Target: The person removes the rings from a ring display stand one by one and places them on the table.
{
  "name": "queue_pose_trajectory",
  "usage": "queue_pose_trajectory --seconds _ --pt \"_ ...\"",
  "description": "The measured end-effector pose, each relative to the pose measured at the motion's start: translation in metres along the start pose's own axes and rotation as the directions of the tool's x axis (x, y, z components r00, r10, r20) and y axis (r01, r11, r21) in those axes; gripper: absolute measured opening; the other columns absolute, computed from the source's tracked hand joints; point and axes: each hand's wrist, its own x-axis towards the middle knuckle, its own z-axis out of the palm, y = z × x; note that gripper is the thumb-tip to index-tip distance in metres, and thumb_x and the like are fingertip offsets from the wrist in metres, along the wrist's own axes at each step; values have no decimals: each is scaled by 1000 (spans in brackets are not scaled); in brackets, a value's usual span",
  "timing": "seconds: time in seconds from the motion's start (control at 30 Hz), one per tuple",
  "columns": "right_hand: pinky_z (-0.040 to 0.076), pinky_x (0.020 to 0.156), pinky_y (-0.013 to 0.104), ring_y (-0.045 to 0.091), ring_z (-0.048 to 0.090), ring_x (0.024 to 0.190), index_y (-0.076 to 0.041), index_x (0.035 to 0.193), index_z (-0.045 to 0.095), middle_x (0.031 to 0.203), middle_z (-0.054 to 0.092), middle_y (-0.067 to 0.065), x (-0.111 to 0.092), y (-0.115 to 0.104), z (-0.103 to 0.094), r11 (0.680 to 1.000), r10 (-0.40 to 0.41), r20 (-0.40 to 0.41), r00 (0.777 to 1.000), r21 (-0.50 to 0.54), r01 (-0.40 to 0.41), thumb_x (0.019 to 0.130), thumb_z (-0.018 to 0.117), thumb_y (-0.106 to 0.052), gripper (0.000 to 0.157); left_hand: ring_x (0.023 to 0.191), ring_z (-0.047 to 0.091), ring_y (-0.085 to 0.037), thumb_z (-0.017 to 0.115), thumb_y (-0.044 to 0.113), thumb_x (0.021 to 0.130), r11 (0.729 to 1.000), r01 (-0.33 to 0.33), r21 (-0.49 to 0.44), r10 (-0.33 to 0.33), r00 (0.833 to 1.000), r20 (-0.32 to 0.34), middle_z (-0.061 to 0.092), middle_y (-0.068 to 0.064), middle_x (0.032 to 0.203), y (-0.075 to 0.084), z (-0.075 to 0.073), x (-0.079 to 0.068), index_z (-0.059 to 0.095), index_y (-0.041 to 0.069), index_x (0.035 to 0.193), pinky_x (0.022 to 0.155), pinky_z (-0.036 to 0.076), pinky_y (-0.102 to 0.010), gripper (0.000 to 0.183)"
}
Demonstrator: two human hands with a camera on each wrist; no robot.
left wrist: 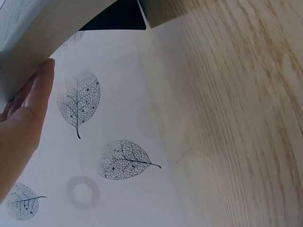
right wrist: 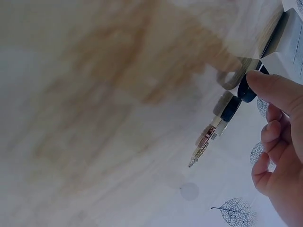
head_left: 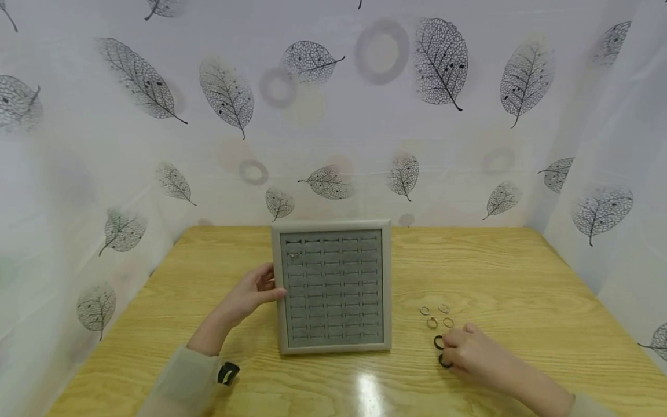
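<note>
A ring display board (head_left: pixel 333 289) with a pale frame and grey slotted padding stands upright on the table. One ring with a small stone (head_left: pixel 294 255) sits in a slot near its upper left. My left hand (head_left: pixel 255 294) grips the board's left edge, thumb on the front of the frame and fingers at the side and behind. At the right, my right hand (head_left: pixel 471 353) pinches the nearer black ring (head_left: pixel 444 361), with the thumb against it in the right wrist view. Another black ring (head_left: pixel 439 342) lies just beyond it, near the fingertips.
Several silver and gold rings, among them a thick gold ring (head_left: pixel 432 323) and a silver ring (head_left: pixel 443 308), lie beyond the black ones. The wooden table (head_left: pixel 219 255) meets a leaf-printed curtain (head_left: pixel 333 116) at the back and sides.
</note>
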Motion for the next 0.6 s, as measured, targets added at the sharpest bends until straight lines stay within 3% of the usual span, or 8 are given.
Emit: queue_pose_trajectory --seconds 0.2,0.6 --pt "14 57 19 0 29 57 -26 59 55 66 34 -15 -2 -1 2 1000 -10 9 1000 -27 11 52 76 -17 24 117 40 -33 65 21 81 1000 -4 -4 4 1000 3 39 -20 129 -1 0 1 27 0 135 90 40 -38 69" --pt "13 56 18 -2 31 58 -28 59 56 66 37 -17 -3 -1 -2 1000 18 46 999 23 -19 54 77 -14 26 116 41 -32 64 20 82 1000 4 -4 -4 1000 0 40 -19 128 -1 0 1 27 0 135 89 41 -38 68"
